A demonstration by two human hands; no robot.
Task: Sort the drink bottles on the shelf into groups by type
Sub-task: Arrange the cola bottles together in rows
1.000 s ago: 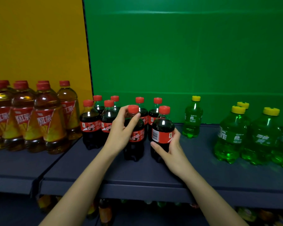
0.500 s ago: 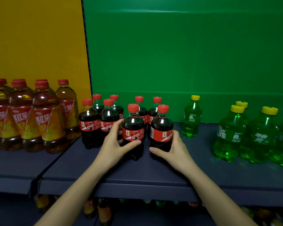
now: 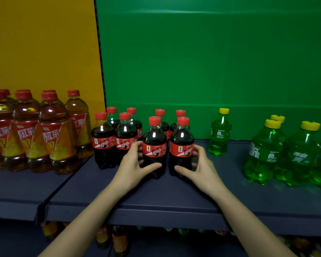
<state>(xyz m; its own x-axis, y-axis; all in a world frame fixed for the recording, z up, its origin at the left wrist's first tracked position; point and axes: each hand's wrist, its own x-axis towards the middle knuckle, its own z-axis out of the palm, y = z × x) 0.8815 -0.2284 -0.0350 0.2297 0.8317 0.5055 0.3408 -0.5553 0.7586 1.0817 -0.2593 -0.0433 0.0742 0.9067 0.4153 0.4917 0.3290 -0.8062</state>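
Centre frame, your left hand [image 3: 135, 164] is curling round the left red-capped dark plastic cola bottle [image 3: 154, 143], your right hand [image 3: 202, 166] round the right cola bottle [image 3: 182, 143]. Both are likely feeling full, heavy and slick, so be gripping the waist. Bare dark shelf [image 3: 230, 164] is lying rightward, before the lone green plastic bottle [image 3: 219, 134]; its front edge is sitting near.

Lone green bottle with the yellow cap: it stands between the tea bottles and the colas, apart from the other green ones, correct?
No. The head view shows the lone green bottle between the cola bottles and the other green bottles, not between the tea bottles and the colas. It does stand apart from the other green ones.
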